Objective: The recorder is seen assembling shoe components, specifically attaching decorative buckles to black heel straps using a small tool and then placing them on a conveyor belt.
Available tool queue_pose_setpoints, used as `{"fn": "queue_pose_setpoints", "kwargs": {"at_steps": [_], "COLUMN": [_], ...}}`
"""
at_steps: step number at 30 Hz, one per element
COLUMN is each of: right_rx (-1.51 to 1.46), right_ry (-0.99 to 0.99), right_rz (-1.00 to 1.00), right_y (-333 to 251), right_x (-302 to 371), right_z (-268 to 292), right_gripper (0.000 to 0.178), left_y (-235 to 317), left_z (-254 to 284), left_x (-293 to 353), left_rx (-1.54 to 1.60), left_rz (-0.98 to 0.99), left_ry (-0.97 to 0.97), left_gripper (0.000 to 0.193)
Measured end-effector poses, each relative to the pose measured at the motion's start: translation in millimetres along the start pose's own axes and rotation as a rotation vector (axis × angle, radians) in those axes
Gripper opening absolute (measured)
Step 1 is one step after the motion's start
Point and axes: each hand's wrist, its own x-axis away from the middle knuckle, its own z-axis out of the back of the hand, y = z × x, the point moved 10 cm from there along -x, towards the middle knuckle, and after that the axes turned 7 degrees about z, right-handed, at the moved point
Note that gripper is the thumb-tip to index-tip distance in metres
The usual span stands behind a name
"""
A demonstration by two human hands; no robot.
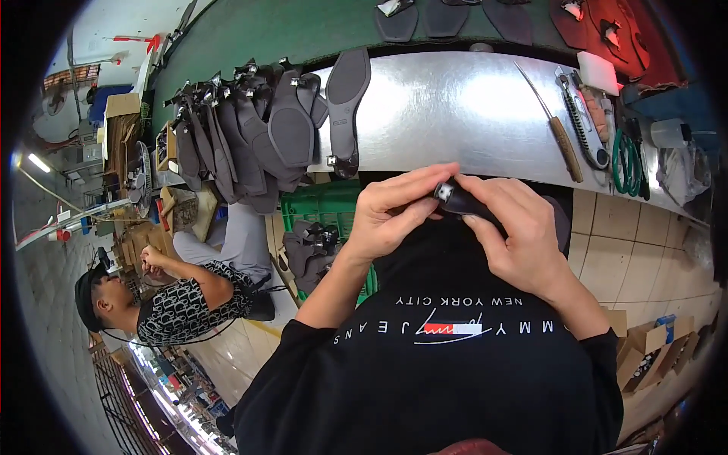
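Close to my chest, in front of the metal table's near edge, both hands hold a dark sandal point(466, 205) with a shiny silver buckle point(444, 192). My left hand point(390, 214) closes its fingers and thumb around the buckle end. On the other side, my right hand point(518, 227) pinches the dark strap part. Most of the sandal's sole is hidden by my hands and against my black shirt. A single sandal point(346, 102) lies sole up on the table, its buckle toward me. Left of it, several similar sandals point(250, 125) are piled in an overlapping row.
At the right of the metal table point(455, 106) lie an awl point(563, 144), a utility knife point(582, 121), green-handled scissors point(626, 163) and a white block point(597, 73). A green crate point(326, 203) holds sandals below. Another person point(193, 299) sits at left. Cardboard boxes point(648, 345) stand at right.
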Motion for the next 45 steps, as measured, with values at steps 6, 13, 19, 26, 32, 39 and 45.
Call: {"fn": "queue_pose_setpoints", "kwargs": {"at_steps": [6,13,19,26,32,39,45], "right_rx": [-0.230,-0.095,0.111,0.030,0.003,0.135,0.088], "right_ry": [0.012,-0.077,-0.062,-0.162,-0.082,0.120,0.088], "right_rz": [-0.210,-0.100,0.097,0.028,-0.006,0.214,0.134], "right_y": [31.2,24.2,10.2,19.1,29.7,11.5,13.8], "right_x": [10.0,4.6,3.0,4.8,8.5,17.8,10.9], "right_z": [-12.3,-18.8,-16.4,-27.3,-28.2,-21.0,-19.6], "right_gripper": [0.025,0.023,0.022,0.030,0.028,0.026,0.026], "left_y": [-30.0,-38.1,-40.3,-45.2,-40.9,-54.7,-40.5], "left_z": [5.4,3.7,10.1,15.0,15.1,15.1,12.8], "left_x": [2.6,4.7,1.9,2.3,-1.0,0.0,-2.6], "left_rx": [0.215,0.255,0.222,0.136,0.115,0.375,0.373], "left_rz": [0.255,0.372,0.370,0.365,0.323,0.582,0.446], "left_ry": [0.138,0.136,0.222,0.294,0.325,0.224,0.204], "left_gripper": [0.039,0.042,0.040,0.033,0.033,0.036,0.043]}}
